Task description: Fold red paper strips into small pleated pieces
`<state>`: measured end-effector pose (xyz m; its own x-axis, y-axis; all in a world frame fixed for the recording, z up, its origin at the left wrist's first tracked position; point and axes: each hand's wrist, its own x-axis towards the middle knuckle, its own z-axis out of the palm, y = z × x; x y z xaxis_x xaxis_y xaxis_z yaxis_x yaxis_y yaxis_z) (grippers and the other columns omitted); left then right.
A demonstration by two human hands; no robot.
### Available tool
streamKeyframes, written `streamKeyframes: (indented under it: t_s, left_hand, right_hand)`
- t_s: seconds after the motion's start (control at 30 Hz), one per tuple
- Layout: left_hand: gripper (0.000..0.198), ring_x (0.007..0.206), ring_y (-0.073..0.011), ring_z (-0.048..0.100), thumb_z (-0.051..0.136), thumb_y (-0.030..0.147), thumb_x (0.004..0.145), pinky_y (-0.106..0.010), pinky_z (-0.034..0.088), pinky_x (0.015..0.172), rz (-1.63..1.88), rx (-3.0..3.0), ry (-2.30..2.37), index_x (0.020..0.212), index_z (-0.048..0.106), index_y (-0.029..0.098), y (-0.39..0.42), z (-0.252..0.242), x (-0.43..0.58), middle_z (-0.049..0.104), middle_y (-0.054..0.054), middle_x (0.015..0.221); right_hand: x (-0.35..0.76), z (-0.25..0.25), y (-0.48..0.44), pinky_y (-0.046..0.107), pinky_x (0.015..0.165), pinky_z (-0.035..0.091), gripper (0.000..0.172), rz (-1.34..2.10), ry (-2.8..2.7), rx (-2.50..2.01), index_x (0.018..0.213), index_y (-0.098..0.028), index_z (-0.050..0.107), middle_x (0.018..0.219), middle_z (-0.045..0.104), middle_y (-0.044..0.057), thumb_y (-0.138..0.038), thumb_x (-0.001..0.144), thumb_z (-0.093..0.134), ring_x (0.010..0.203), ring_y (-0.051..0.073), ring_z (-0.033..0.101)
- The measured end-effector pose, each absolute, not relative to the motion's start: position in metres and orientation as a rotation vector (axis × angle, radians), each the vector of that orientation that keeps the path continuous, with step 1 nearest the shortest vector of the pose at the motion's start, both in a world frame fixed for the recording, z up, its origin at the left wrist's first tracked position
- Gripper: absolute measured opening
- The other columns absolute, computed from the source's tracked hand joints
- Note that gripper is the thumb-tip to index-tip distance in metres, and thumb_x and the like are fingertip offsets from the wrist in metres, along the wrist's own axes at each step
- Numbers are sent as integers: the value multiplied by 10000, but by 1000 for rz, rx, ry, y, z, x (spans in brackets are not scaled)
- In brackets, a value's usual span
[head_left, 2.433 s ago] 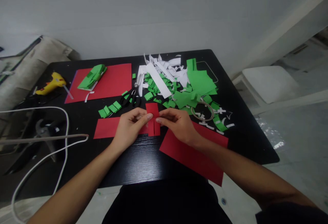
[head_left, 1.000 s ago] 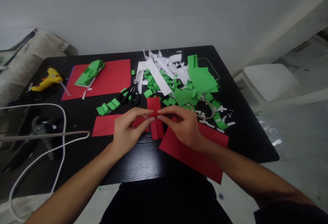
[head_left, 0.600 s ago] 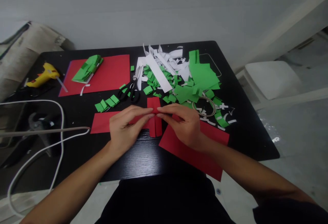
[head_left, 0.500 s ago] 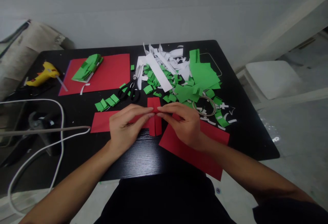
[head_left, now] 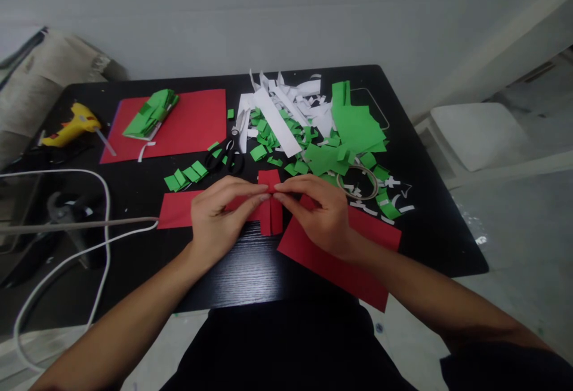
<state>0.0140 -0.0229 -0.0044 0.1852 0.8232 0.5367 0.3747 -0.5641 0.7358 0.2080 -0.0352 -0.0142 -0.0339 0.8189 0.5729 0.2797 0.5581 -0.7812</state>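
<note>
The left hand [head_left: 222, 209] and right hand [head_left: 323, 213] pinch the folded red paper [head_left: 271, 218] at mid-frame, each grip closed between thumb and fingers; even pressure from both should keep its creases straight. A red strip [head_left: 174, 209] lies center-left, scissors [head_left: 233, 140] above, on the table [head_left: 430, 224].

Hands [head_left: 220, 215] [head_left: 324, 215] partly hide the folded red paper [head_left: 265, 216]; the left edge crops a white cable [head_left: 108, 200].
</note>
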Motion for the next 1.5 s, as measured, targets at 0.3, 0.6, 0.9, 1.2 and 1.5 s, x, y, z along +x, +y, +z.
streamKeyframes:
  t_s: [0.3, 0.6, 0.9, 1.2, 1.5]
  left_hand:
    - [164, 806, -147, 714, 826, 139, 861, -293, 582, 729, 1329, 2020, 1129, 987, 822, 243, -22, -2, 15, 779, -9, 895]
    - [149, 835, -149, 690, 821, 149, 865, -302, 578, 754, 1292, 2050, 1157, 978, 813, 247, -20, -4, 15, 733, -8, 905]
    - [83, 894, -156, 749, 782, 199, 908, -304, 613, 855, 1151, 1930, 1130, 990, 775, 213, -20, -7, 13, 799, -17, 967]
    - [168, 821, -156, 779, 814, 246, 881, -276, 650, 796, 1122, 1777, 1167, 1046, 807, 221, -20, -8, 9, 832, -30, 972]
    - [151, 771, -166, 776, 833, 282, 860, -285, 653, 759, 1117, 1711, 1195, 998, 827, 224, -19, -8, 9, 836, -32, 905]
  right_hand:
    - [208, -15, -35, 349, 828, 617, 111, 577, -1602, -988, 985, -238, 773, 941, 790, 32, -145, 935, 741, 884, 179, 740]
    - [208, -15, -35, 345, 820, 607, 70, 608, -1619, -1008, 975, -231, 738, 925, 765, 27, -167, 954, 719, 887, 181, 718]
    - [209, -17, -34, 343, 880, 624, 68, 748, -1609, -1011, 1022, -224, 738, 1014, 799, 41, -196, 969, 706, 936, 180, 758]
    - [209, -18, -33, 303, 850, 656, 128, 1042, -1385, -1044, 1038, -230, 803, 1015, 831, 22, -238, 912, 785, 910, 170, 791]
    - [210, -19, -32, 326, 881, 657, 136, 1073, -1361, -1064, 1014, -233, 824, 1005, 840, 24, -240, 878, 819, 916, 185, 798]
